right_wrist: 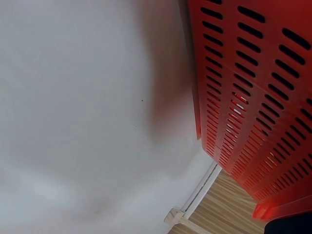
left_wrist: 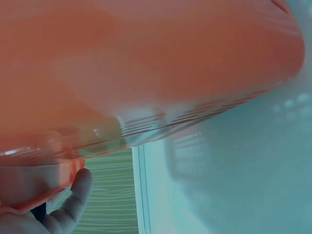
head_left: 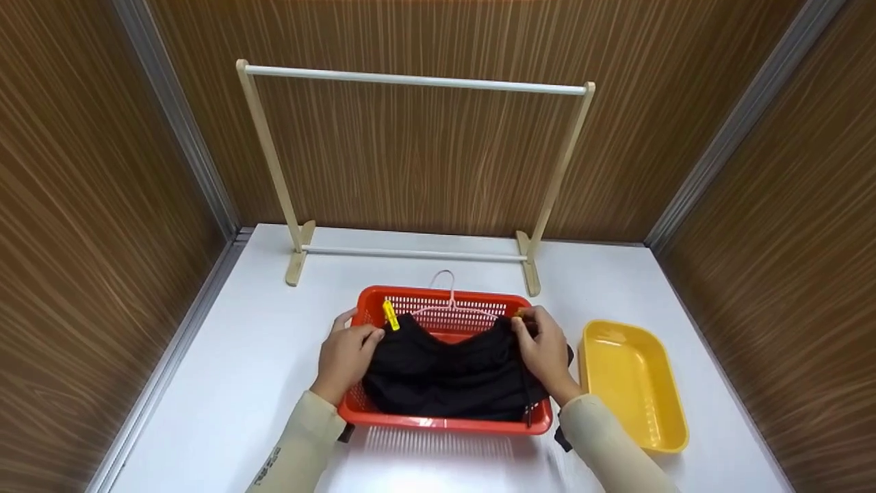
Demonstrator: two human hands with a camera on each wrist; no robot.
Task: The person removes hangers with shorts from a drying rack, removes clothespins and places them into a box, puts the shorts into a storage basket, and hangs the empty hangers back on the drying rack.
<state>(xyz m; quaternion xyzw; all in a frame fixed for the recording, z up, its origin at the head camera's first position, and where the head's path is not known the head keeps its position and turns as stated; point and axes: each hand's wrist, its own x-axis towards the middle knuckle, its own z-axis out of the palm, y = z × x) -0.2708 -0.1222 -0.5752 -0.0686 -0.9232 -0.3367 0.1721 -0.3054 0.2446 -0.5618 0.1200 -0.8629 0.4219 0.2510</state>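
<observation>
A black garment (head_left: 445, 373) lies across a red basket (head_left: 438, 426), with a pink hanger (head_left: 452, 306) at its top edge. One yellow clothespin (head_left: 391, 315) is clipped near the garment's left upper corner. My left hand (head_left: 345, 356) pinches the cloth beside that clothespin; in the left wrist view, a finger (left_wrist: 78, 195) of it extends by the basket's rim. At the right upper corner my right hand (head_left: 545, 349) pinches a second yellow clothespin (head_left: 519, 313), mostly covered by the fingers. The right wrist view shows the basket's slotted side (right_wrist: 253, 97) but not the fingers.
Behind the basket stands a wooden rack with a white top bar (head_left: 417, 80) and a lower bar (head_left: 414, 254). A yellow tray (head_left: 667, 383) sits to the right of the basket on the white table (head_left: 274, 349). Wood-grain panels (head_left: 410, 157) enclose the back and sides.
</observation>
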